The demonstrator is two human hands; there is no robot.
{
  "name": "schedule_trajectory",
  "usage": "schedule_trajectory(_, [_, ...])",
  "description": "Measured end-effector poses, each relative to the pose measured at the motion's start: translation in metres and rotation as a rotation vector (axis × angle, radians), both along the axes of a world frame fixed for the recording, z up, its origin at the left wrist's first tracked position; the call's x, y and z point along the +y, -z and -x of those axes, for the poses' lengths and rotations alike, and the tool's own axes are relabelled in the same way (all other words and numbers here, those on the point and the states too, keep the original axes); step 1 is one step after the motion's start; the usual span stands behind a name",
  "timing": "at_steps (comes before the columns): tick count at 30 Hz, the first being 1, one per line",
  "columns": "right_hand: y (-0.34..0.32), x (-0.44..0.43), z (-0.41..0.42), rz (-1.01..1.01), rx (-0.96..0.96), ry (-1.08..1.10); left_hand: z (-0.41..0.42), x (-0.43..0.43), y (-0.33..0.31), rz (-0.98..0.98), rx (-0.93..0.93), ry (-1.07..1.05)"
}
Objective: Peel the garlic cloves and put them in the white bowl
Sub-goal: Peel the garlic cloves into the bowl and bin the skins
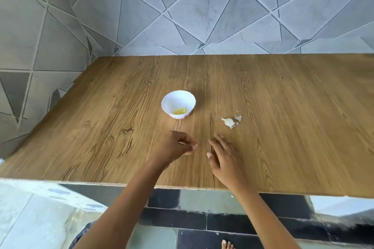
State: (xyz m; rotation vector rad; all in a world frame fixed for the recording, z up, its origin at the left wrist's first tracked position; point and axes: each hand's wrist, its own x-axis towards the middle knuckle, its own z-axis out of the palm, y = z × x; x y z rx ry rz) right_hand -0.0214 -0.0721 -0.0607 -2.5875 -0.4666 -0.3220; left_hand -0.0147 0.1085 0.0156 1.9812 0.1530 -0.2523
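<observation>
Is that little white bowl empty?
No, the white bowl holds a few yellowish pieces of peeled garlic at its bottom.

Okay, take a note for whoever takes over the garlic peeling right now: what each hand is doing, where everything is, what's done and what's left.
Left hand: fingers curled, low over the table; it may be pinching a pale scrap, too small to tell.
Right hand: open, holding nothing, beside the left.
White bowl: on the table beyond the left hand, with yellowish peeled cloves inside.
Garlic piece: on the table to the right of the bowl, apparently still in its skin, a loose skin scrap next to it; neither hand touches it.
Done: some cloves are in the bowl.
Left: peel that piece and add it.
</observation>
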Motion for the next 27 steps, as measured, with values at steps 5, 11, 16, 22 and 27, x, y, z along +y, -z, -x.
schedule_trajectory(5, [-0.007,0.0,0.004,0.018,0.041,-0.002,-0.007,0.005,-0.001,-0.073,0.083,0.084])
schedule_trajectory(11, [-0.011,0.001,0.006,0.023,0.078,0.0,-0.018,0.003,0.001,-0.13,0.185,0.088])
schedule_trajectory(16, [-0.011,0.001,0.005,0.046,0.059,-0.003,-0.016,-0.001,0.0,-0.219,0.158,0.108])
schedule_trajectory(22, [-0.012,0.002,0.006,0.04,0.059,-0.009,-0.012,-0.008,-0.002,-0.326,0.124,0.1])
schedule_trajectory(27, [-0.016,0.003,0.006,0.057,0.056,-0.018,-0.013,-0.017,-0.003,-0.45,0.087,0.099])
